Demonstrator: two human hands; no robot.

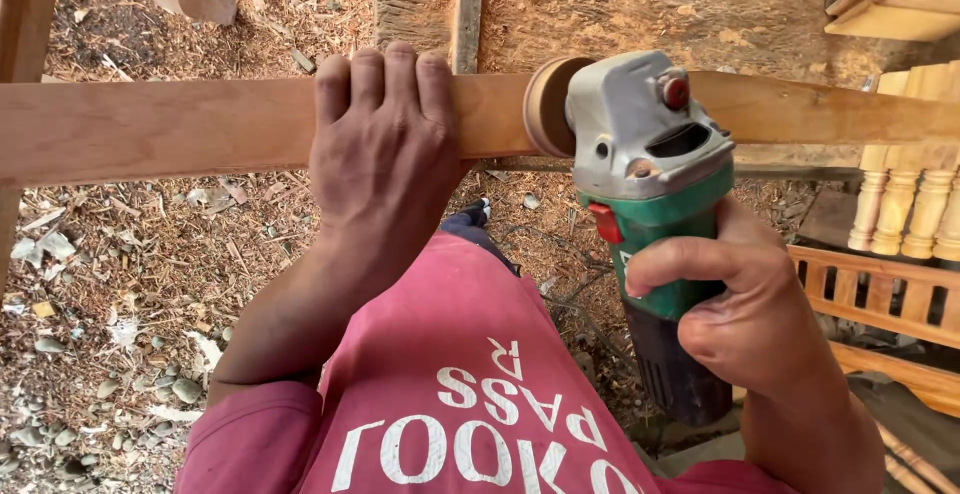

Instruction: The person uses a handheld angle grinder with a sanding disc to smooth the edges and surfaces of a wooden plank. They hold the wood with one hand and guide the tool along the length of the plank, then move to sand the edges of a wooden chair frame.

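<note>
The wooden board (200,124) runs left to right before the person, the left hand (385,144) clamped over it, the right hand (745,299) gripping the grinder (650,184), whose disc (548,106) seemingly touches the board's face.

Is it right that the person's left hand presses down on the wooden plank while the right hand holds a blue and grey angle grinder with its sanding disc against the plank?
Not quite. The head view shows the angle grinder is green and grey, not blue and grey. The rest holds: the left hand presses on the wooden plank, and the right hand holds the grinder with its sanding disc against the plank.
</note>
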